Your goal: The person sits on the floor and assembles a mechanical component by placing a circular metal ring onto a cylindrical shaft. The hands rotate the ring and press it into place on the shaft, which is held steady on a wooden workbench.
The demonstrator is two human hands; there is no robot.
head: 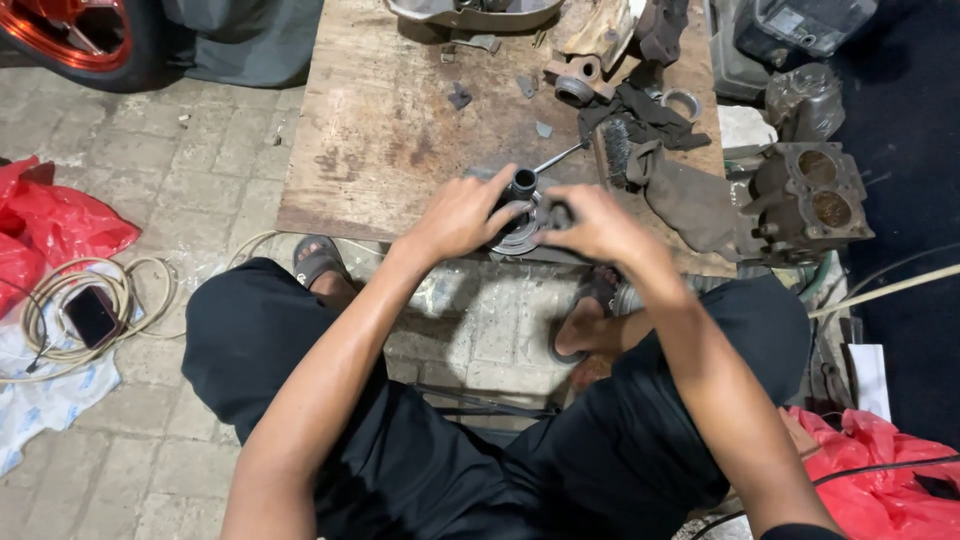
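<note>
the left hand [462, 215] is gripping the round metal part [520, 232] at the worktop's [380, 140] near edge, its shaft [524, 183] pointing up. the right hand [590, 225], just beside, is clamping a small dark piece [558, 213] against the part's right rim.

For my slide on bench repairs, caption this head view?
Both hands, left and right, grip a round metal part on a wooden board.
</note>
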